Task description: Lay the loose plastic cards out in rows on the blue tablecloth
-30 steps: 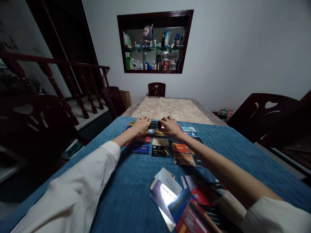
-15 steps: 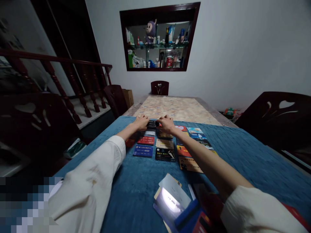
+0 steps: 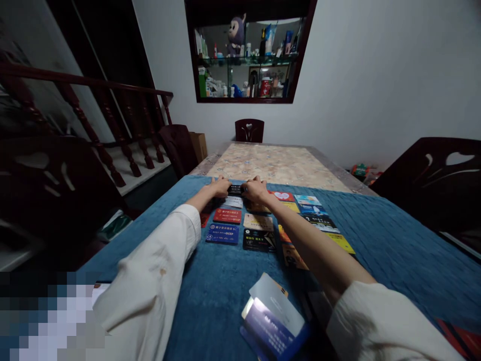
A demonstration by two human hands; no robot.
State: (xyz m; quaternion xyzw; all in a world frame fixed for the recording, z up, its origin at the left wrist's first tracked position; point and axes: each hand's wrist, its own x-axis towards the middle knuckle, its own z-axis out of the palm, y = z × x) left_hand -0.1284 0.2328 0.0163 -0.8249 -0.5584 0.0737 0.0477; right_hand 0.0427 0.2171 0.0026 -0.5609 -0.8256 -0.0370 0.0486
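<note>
Pale wall (image 3: 376, 75); dark, seemingly wooden railing (image 3: 90, 83)

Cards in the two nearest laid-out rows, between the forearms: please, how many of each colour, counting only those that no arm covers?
Blue card: 1
Red card: 1
Black card: 1
Cream card: 1
Total: 4

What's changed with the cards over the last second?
The black card appears to have shifted slightly left, with the left hand and right hand at its ends; it now lines up with the white card, red card and blue card. The right sleeve hides more of the loose cards. No visible release; the blue card looks unmoved.
</note>
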